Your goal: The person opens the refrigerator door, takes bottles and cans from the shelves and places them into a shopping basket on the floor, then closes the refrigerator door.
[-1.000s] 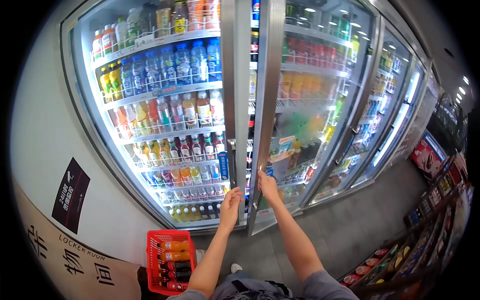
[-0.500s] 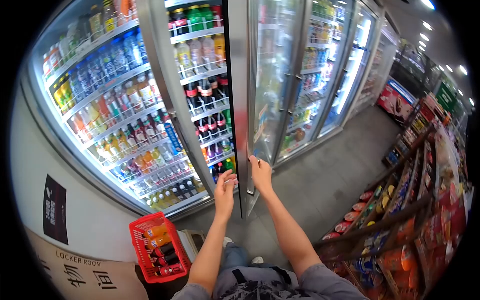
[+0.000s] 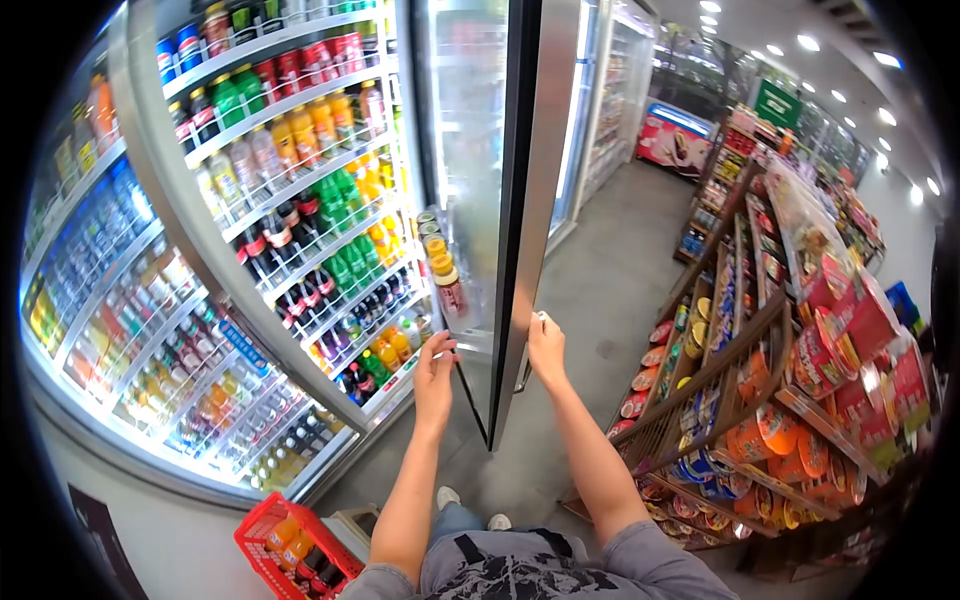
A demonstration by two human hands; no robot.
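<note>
the upright drinks cooler [image 3: 178,180] is largest, its left side and top cut off by the view's edge; one bay is bared, with at least six shelves, the far right ends partly behind the door, and two blue cans [image 3: 178,52] at the left end of the top visible shelf. its one open glass door [image 3: 550,130], framed in steel, stands out from the bay, between the two hands, its upper edge out of view and the bottles seen through its glass blurred. at right, one brown snack rack [image 3: 725,400] holds tubs and packets too overlapped to count, orange tubs crowding its near corner. one red chest freezer [image 3: 672,145] sits at the aisle's far end. one red basket [image 3: 258,530], low at left, loses its near edge below; two orange bottles [image 3: 290,543] lie toward its far edge, and dark bottles, at least two, overlap nearer. the left hand [image 3: 434,372] is open, fingers half bent, beside the door's inner face; the right hand [image 3: 546,347] curls at the outer face by the handle [image 3: 521,376], fingertips hidden, so whether it grips cannot be told. two white shoes [image 3: 447,496] show below.
</note>
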